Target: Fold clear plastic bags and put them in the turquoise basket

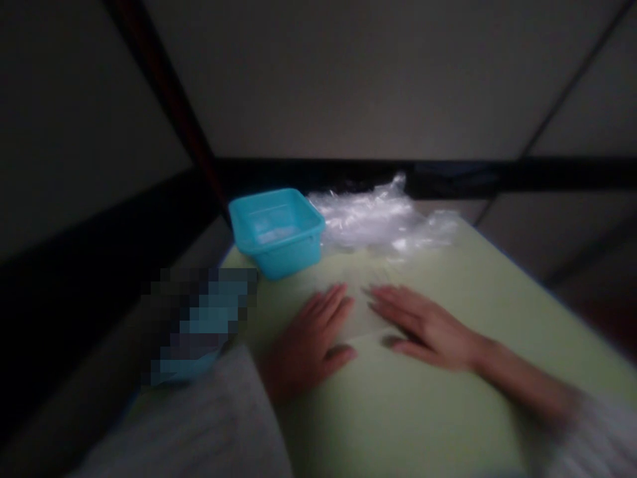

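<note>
My left hand (pixel 316 338) lies palm down on the yellow-green table, fingers stretched out. Facing it from the right, my right hand (pixel 428 328) is also flat with its fingers extended. Between the two hands a thin, see-through sheet or bag (pixel 362 320) rests on the table; its edges are faint. The fingertips of both hands are at or on its sides. A turquoise plastic basket (pixel 291 257) stands beyond my left hand, with some clear or whitish pieces (pixel 276 232) inside, too blurred to name.
Crumpled clear plastic (pixel 368 216) is heaped at the back of the table (pixel 398 425), beside the basket. A pixelated patch hides an object with teal areas at the left edge. Pale panels (pixel 358 79) stand behind the table.
</note>
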A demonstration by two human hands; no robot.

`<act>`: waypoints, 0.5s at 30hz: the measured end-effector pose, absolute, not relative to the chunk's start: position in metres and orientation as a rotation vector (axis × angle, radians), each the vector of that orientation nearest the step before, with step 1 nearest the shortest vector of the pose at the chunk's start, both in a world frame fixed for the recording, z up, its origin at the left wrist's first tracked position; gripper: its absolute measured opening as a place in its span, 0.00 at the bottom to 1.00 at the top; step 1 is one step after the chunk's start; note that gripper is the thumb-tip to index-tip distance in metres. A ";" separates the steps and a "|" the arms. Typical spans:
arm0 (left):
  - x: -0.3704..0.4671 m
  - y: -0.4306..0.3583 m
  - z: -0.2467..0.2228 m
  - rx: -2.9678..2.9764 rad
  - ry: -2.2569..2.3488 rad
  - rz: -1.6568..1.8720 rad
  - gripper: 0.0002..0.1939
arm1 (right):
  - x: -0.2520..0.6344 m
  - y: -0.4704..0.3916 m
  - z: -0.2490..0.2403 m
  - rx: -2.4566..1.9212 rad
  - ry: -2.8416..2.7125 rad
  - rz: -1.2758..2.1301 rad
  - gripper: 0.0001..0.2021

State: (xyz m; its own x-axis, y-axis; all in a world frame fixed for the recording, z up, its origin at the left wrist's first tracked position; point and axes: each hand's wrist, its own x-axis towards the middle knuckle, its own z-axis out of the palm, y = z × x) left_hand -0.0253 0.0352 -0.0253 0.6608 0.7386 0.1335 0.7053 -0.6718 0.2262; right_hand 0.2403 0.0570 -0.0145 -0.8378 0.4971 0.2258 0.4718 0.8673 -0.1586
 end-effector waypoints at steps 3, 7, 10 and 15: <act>-0.027 0.038 -0.025 2.701 1.284 0.358 0.32 | 0.256 0.066 -0.012 -0.601 -2.784 0.077 0.26; -0.025 0.036 -0.022 2.723 1.287 0.360 0.30 | 0.273 0.074 -0.012 -0.603 -2.731 -0.030 0.16; -0.022 0.034 -0.018 2.730 1.268 0.384 0.29 | 0.273 0.074 -0.010 -0.620 -2.724 -0.113 0.10; -0.020 0.033 -0.016 2.714 1.274 0.460 0.28 | 0.265 0.070 -0.008 -0.624 -2.766 -0.241 0.13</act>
